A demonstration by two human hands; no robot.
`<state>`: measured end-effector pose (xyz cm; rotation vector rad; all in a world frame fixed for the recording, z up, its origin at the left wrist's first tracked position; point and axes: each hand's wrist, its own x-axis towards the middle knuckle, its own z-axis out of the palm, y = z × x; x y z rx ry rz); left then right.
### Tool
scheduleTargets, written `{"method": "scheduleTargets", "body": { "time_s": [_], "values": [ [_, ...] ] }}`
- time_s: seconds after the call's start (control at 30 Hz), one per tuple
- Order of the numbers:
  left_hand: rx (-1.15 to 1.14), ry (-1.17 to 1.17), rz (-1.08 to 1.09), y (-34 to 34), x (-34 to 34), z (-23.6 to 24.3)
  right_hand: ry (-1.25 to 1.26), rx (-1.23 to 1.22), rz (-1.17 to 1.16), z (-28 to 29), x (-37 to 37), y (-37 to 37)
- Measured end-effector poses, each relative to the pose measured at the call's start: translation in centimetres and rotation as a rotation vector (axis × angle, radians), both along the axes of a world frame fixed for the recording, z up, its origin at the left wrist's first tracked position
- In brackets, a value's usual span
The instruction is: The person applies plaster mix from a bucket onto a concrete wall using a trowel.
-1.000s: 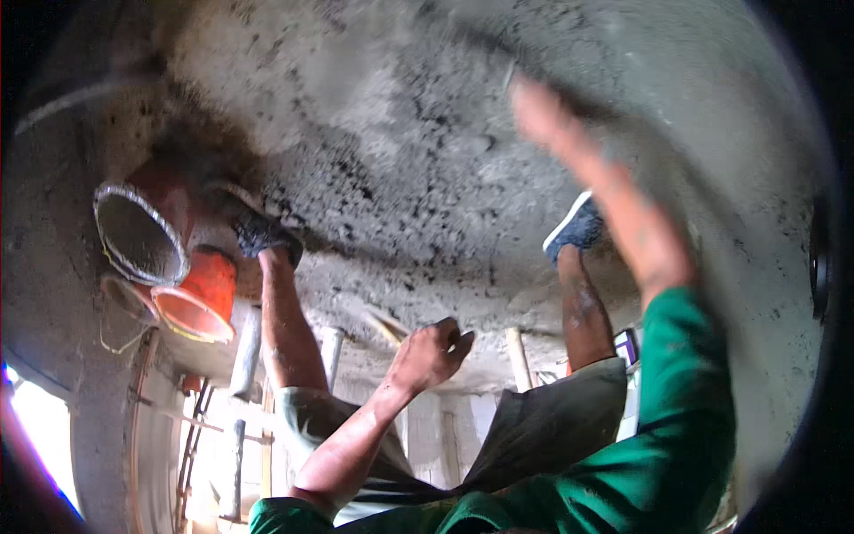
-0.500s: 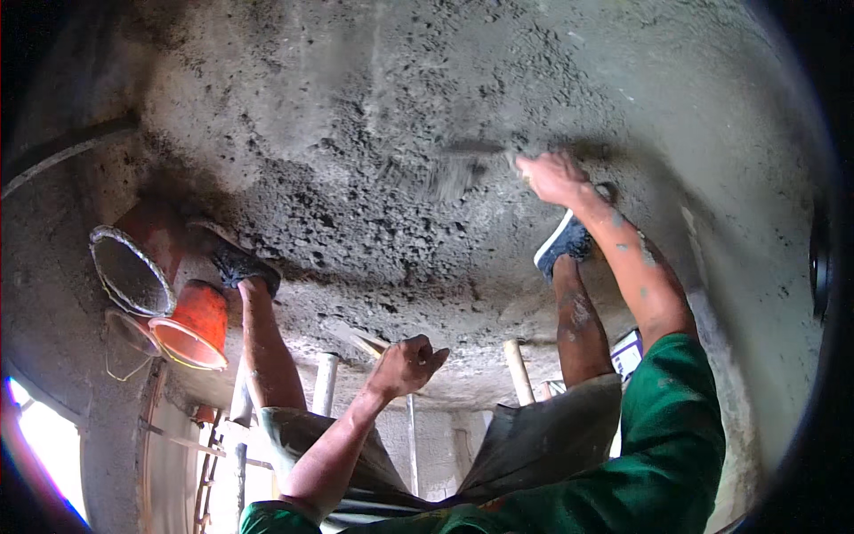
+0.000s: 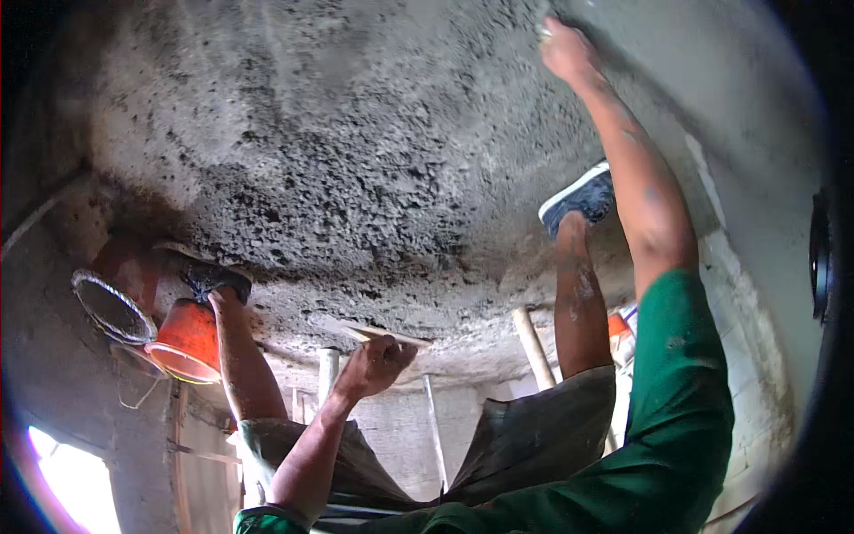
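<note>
My right hand (image 3: 569,52) is stretched far forward over the grey mortar surface (image 3: 347,160), closed on what appears to be a trowel handle; its blade cannot be made out. Coarse, dark lumpy mortar covers the middle, with smoother grey toward the right. My left hand (image 3: 375,365) hangs between my knees, fingers curled with nothing visible in them. Just behind it in the view lies a pale flat board with a wooden strip (image 3: 347,329). My dark shoes (image 3: 578,200) are planted wide apart on the surface.
An orange bucket (image 3: 187,336), a larger cement-crusted bucket (image 3: 124,267) and another pail are beside my left foot. Pale poles (image 3: 534,347) show behind my legs. A bright opening (image 3: 71,481) is at lower left; a black round object (image 3: 818,254) is at the right edge.
Over the last second my right hand swept down and leftward across the mortar, then out again to the top right. My left hand moved slightly left. The buckets sit lower in the picture.
</note>
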<state>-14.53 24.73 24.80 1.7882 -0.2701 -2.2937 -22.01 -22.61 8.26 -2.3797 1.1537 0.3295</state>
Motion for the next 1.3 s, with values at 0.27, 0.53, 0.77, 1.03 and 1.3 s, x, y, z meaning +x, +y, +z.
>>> {"method": "scheduleTargets", "body": {
  "time_s": [0.27,0.53,0.77,1.03,1.3],
  "values": [
    [0.062,-0.031,-0.113,-2.9,-3.3,-1.9,0.168,0.153,-0.477,-5.0,-29.5,11.3],
    [0.043,-0.079,-0.081,-3.7,-5.7,-2.7,-0.114,0.58,-1.411,-8.0,-36.1,-4.3],
    [0.094,-0.072,-0.198,-2.6,-6.8,-2.6,0.021,-0.051,-0.465,-8.7,-23.3,5.3],
    [0.125,-0.087,-0.277,-1.1,-8.0,-3.5,0.239,0.528,-0.155,-2.7,-24.5,12.9],
    [0.08,-0.048,-0.134,-0.5,-8.0,-3.7,-0.244,0.556,-1.258,-10.1,-33.9,5.6]
  ]
}}
